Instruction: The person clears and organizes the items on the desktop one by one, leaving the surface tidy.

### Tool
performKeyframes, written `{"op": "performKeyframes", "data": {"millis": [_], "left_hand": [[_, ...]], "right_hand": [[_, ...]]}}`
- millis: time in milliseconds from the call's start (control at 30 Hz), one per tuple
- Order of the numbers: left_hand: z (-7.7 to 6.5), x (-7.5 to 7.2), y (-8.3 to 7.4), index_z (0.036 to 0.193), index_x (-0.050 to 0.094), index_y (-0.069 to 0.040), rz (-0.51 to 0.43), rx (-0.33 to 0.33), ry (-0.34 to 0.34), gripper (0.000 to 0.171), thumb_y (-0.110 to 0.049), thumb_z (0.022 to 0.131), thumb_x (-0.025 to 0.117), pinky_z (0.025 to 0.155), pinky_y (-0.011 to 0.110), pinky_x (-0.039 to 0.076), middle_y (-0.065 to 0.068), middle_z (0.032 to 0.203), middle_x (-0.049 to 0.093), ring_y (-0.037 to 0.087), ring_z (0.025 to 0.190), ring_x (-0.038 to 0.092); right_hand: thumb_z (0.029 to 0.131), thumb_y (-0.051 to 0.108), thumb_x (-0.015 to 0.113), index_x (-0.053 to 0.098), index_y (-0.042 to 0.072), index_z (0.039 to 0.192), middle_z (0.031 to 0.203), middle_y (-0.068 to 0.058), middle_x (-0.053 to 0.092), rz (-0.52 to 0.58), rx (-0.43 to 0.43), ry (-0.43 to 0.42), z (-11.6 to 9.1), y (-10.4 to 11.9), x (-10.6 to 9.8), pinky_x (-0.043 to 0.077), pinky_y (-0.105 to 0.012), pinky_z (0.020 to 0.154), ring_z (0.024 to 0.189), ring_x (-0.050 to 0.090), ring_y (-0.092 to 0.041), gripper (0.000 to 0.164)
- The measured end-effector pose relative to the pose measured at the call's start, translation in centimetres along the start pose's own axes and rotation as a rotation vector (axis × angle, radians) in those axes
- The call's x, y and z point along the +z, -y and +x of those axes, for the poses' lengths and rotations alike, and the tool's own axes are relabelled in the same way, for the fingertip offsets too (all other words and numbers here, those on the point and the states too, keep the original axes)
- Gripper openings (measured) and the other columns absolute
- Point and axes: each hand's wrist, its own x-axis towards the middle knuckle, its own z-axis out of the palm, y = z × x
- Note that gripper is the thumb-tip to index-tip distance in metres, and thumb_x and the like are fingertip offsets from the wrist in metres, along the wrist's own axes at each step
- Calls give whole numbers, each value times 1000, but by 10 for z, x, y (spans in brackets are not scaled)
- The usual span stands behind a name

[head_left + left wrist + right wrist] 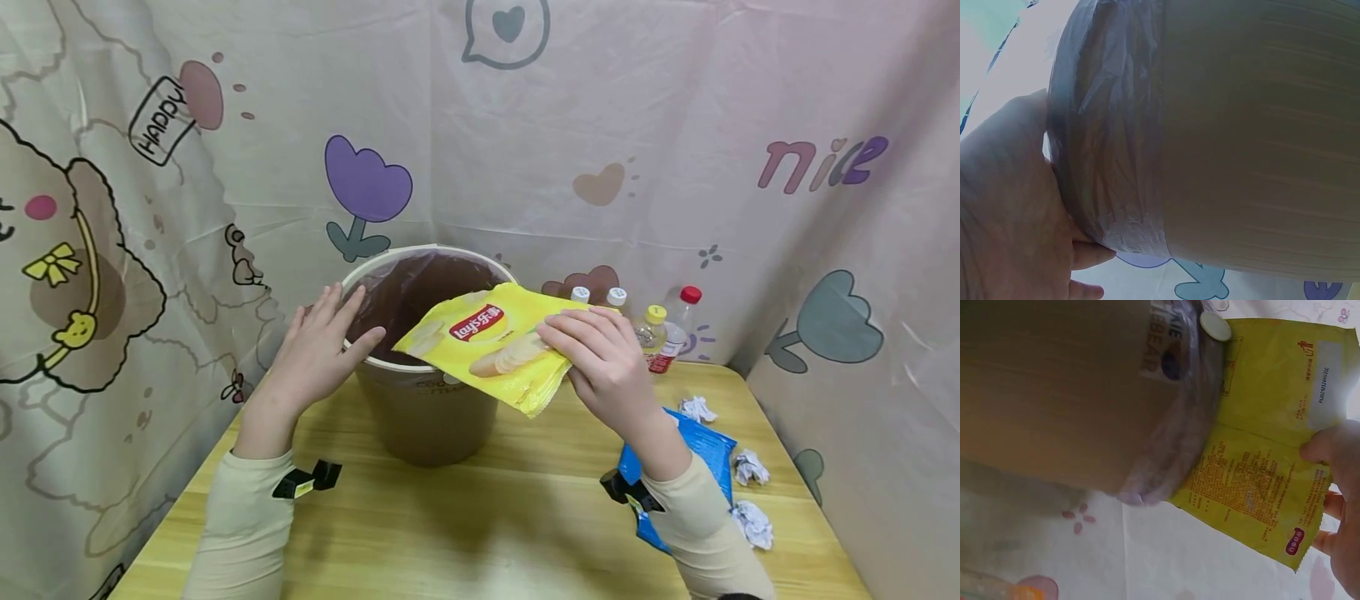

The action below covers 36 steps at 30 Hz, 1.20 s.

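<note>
- The yellow chip bag (pixel 502 337) reaches out from the right hand (pixel 611 367), which has it by its right-hand end; most of the bag extends leftward beyond the fingers.
- The right hand's grip is clamped on the bag: fingers lie across the printed front, and the right wrist view shows the thumb pressed to the back.
- The bag's free end lies over the near right part of the opening of the bin (pixel 431 421), its printed front facing up toward the head camera. Whether its underside touches the rim (pixel 401 367) I cannot tell.
- The right hand is turned back-up, its wrist lower in the head view than its fingers; the forearm comes in from the lower right in a pale sleeve.
- The left hand (pixel 318 354) is at the bin's left side against the rim, fingers fairly straight, with the thumb apart from them and pointing over the opening. Its grip is not closed around anything.
- In the left wrist view, that hand lies beside the plastic liner (pixel 1116 125) folded over the bin's edge.
- Under and beside the right forearm are a blue packet (pixel 708 454) and crumpled paper balls (pixel 752 468); bottles (pixel 671 333) stand beyond the right hand.
</note>
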Motion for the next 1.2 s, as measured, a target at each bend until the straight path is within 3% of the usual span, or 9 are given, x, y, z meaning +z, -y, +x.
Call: {"op": "performKeyframes", "data": {"millis": [500,733,1033,1200], "left_hand": [[-1,2,-2,157,16,-14,-8,3,-31,81,-66,97,30,118,66,0,21,163,8,39,152,3],[-1,2,-1,158,14,-16,-12,-7,-20,81,-66,97,31,119,64,-2,18,164,5,36,153,0],[0,2,0,158,14,-16,-14,-7,-21,81,-66,97,30,119,64,-2,18,164,6,35,153,0],[0,3,-1,158,15,-15,-15,-3,-29,81,-66,96,31,119,65,-1,19,164,7,37,153,1]], "right_hand": [[95,9,56,73,9,111,102,-8,72,93,-1,-1,6,6,37,52,-47,90,99,66,-29,23],[87,3,59,72,9,114,105,-7,72,99,27,36,7,10,47,51,-47,93,102,65,-27,30],[80,16,71,65,14,125,118,-4,67,100,49,177,7,12,54,40,-49,109,115,60,-25,45],[81,25,73,63,13,128,121,-5,66,116,42,203,7,13,58,36,-52,113,119,59,-26,49]]}}
